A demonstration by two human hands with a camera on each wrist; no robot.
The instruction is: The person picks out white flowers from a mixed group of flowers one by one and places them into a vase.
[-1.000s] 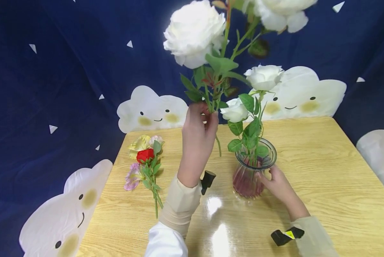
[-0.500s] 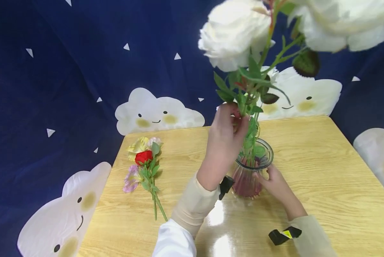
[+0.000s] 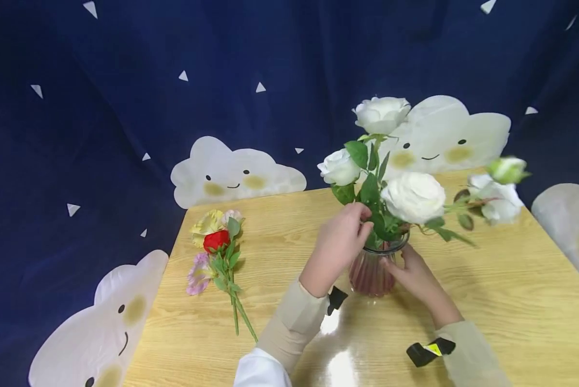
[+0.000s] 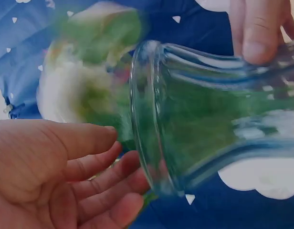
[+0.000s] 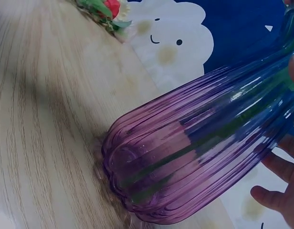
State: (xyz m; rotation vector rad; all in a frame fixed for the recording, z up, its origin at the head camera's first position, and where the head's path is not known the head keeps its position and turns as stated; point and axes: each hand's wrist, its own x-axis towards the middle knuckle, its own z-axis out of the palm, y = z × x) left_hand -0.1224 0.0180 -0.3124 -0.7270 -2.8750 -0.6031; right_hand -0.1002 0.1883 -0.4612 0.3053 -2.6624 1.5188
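A ribbed glass vase (image 3: 371, 275), clear above and pinkish purple below, stands on the table. My right hand (image 3: 417, 277) grips its side, thumb on the near face. At the rim, my left hand (image 3: 340, 244) has its thumb and fingers apart in the left wrist view, with no stem plainly between them. Two white roses (image 3: 382, 114) rise upright from the vase. A larger white rose (image 3: 413, 197) leans right over the rim, on a branch with another white bloom (image 3: 494, 200) and a blurred green-white bud (image 3: 508, 170). Green stems (image 5: 161, 164) show through the glass.
On the left of the wooden table (image 3: 279, 226) lies a bunch with a red rose (image 3: 216, 241), a yellow flower (image 3: 206, 226) and a purple flower (image 3: 199, 274). Behind hangs a dark blue cloth (image 3: 289, 64) with white clouds and triangles.
My left hand has carried the large white roses right and lowered them to the vase, where they now lean rightward and its fingers are loosened. My right hand has stayed on the vase.
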